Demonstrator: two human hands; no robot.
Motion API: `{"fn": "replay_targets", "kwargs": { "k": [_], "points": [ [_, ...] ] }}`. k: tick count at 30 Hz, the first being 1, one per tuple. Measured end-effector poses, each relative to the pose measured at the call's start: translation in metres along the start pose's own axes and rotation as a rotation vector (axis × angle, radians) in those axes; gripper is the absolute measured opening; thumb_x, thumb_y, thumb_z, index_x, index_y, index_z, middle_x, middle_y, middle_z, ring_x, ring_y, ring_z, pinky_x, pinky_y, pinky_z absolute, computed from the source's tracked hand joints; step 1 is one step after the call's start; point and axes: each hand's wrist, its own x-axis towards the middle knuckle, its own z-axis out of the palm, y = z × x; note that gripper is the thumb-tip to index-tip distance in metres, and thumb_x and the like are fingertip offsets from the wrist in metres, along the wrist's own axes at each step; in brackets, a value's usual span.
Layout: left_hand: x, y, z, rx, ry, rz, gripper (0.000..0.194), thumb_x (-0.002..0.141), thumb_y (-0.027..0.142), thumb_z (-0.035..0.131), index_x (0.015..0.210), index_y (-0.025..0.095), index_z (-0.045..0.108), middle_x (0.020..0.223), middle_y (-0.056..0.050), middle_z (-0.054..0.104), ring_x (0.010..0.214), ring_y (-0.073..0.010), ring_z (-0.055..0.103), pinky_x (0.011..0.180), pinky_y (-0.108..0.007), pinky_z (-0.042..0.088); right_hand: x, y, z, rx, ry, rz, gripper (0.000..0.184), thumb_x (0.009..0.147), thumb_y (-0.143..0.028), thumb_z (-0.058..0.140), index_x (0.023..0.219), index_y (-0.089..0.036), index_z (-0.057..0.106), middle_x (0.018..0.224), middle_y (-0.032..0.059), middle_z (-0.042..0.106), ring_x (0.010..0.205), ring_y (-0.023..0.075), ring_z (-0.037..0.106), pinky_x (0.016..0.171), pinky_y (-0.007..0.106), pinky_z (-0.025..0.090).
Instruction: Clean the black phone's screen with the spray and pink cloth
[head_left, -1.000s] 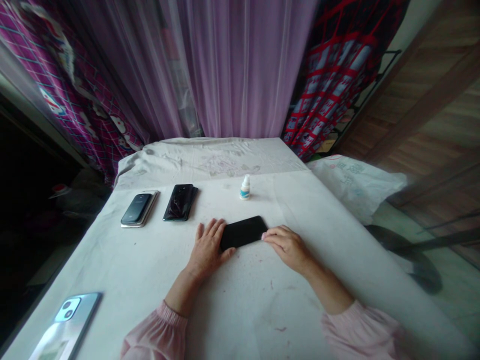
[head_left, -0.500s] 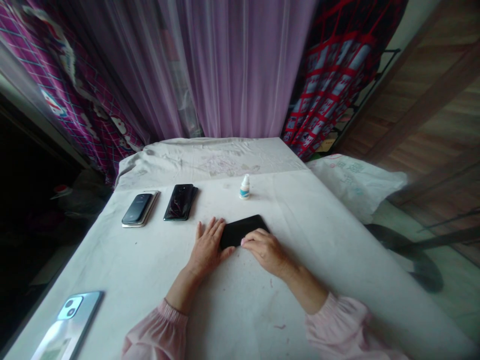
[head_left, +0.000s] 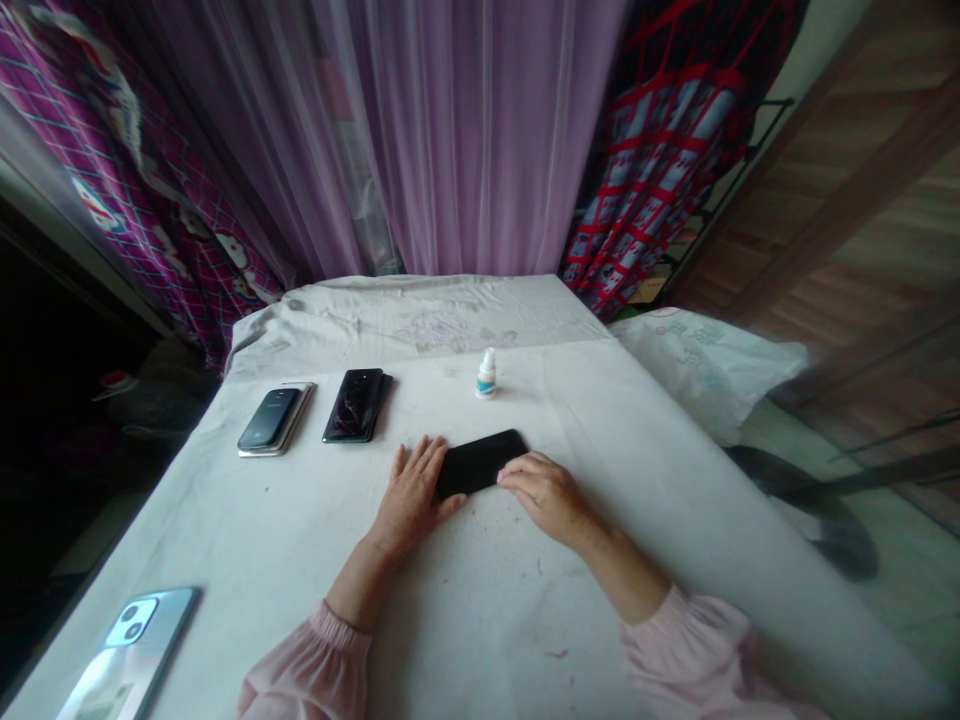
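Note:
A black smartphone (head_left: 474,466) lies flat on the white-covered table in front of me, slightly slanted. My left hand (head_left: 411,495) braces its left end, thumb along the near edge and fingers stretched along the far side. At the phone's right end, my right hand (head_left: 551,497) is closed in a pinch at the near edge. A small pink piece shows faintly at its fingertips, mostly hidden by them. Beyond the phone stands a small white dropper-type bottle (head_left: 486,376) with a blue label.
Two stacked phones (head_left: 270,420) lie at the left, beside another dark pair (head_left: 354,405). A silver-blue phone (head_left: 135,655) rests at the near left corner. Reddish crumbs dot the tablecloth (head_left: 480,610). A white plastic bag (head_left: 712,365) sits off the table's right edge.
My right hand has slid a little to the right along the phone's near edge, and the pink piece shows less. My left hand keeps its place on the phone. The view has shifted slightly.

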Motion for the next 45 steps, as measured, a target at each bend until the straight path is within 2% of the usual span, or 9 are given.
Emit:
{"fn": "replay_targets", "kwargs": {
  "k": [3,6,12,15,22,25,33,41,45],
  "points": [
    [0.001,0.0,0.0,0.006,-0.01,-0.006,0.073,0.086,0.052,0.06,0.143,0.012,0.037,0.148,-0.018,0.041,0.141,-0.0333,0.028,0.115,-0.057,0.016,0.008,-0.014,0.012,0.032,0.0,-0.017,0.023,0.087,-0.005,0.055,0.087,-0.021,0.071,0.087,0.0037,0.07,0.085,0.0173,0.06,0.075,0.03,0.052],
    [0.0,-0.001,0.0,-0.001,-0.002,0.003,0.071,0.088,0.052,0.057,0.143,0.014,0.037,0.147,-0.018,0.042,0.141,-0.0329,0.028,0.115,-0.057,0.016,0.008,-0.013,0.011,0.032,-0.011,-0.02,0.023,0.086,-0.006,0.056,0.088,-0.022,0.071,0.087,0.0035,0.07,0.085,0.0171,0.061,0.075,0.03,0.052],
    [-0.001,-0.002,0.001,-0.033,0.015,0.017,0.07,0.088,0.053,0.056,0.144,0.016,0.036,0.148,-0.016,0.041,0.141,-0.0324,0.028,0.115,-0.056,0.015,-0.014,0.024,-0.021,-0.007,0.029,0.054,0.027,0.086,-0.006,0.053,0.089,-0.024,0.072,0.089,0.003,0.071,0.084,0.0168,0.064,0.075,0.031,0.053],
    [0.0,0.0,-0.001,-0.034,0.002,-0.002,0.071,0.087,0.054,0.056,0.143,0.014,0.037,0.148,-0.017,0.041,0.142,-0.033,0.028,0.115,-0.056,0.016,-0.019,0.033,-0.028,-0.023,0.044,0.082,0.026,0.086,-0.007,0.052,0.088,-0.024,0.072,0.087,0.0037,0.071,0.082,0.0173,0.064,0.074,0.032,0.054],
    [0.0,0.001,0.0,-0.027,0.009,-0.002,0.071,0.087,0.051,0.058,0.144,0.016,0.036,0.148,-0.017,0.041,0.141,-0.0325,0.028,0.115,-0.056,0.017,0.002,-0.003,0.004,0.017,0.012,0.019,0.024,0.085,-0.005,0.055,0.088,-0.023,0.071,0.088,0.003,0.071,0.085,0.0168,0.063,0.076,0.03,0.053],
    [-0.001,-0.001,0.001,-0.028,0.015,0.0,0.072,0.087,0.052,0.059,0.144,0.017,0.035,0.148,-0.016,0.041,0.142,-0.0319,0.028,0.115,-0.055,0.017,0.005,-0.008,0.01,0.029,0.0,-0.018,0.023,0.083,-0.004,0.058,0.087,-0.023,0.071,0.087,0.0026,0.071,0.084,0.0167,0.062,0.075,0.03,0.053],
    [0.0,0.001,0.001,-0.025,0.027,0.005,0.069,0.088,0.053,0.057,0.144,0.017,0.036,0.148,-0.015,0.042,0.141,-0.0319,0.029,0.115,-0.055,0.017,-0.017,0.028,-0.021,-0.025,0.054,0.12,0.026,0.086,-0.006,0.052,0.086,-0.023,0.072,0.087,0.003,0.071,0.082,0.017,0.065,0.075,0.031,0.053],
    [-0.005,-0.007,-0.004,-0.029,-0.028,0.023,0.085,0.082,0.066,0.057,0.146,0.016,0.032,0.15,-0.018,0.038,0.142,-0.036,0.025,0.114,-0.06,0.016,-0.008,0.02,-0.016,-0.018,0.026,0.103,0.025,0.085,-0.005,0.054,0.085,-0.022,0.072,0.087,0.0031,0.071,0.083,0.0167,0.064,0.075,0.03,0.053],
    [-0.011,-0.02,-0.008,-0.044,-0.052,0.014,0.08,0.084,0.06,0.058,0.146,0.016,0.033,0.151,-0.018,0.037,0.143,-0.0355,0.023,0.114,-0.06,0.016,-0.008,0.024,-0.02,-0.021,0.018,0.118,0.025,0.083,-0.003,0.055,0.085,-0.021,0.072,0.086,0.0031,0.071,0.082,0.0167,0.064,0.075,0.029,0.053]
  ]
}}
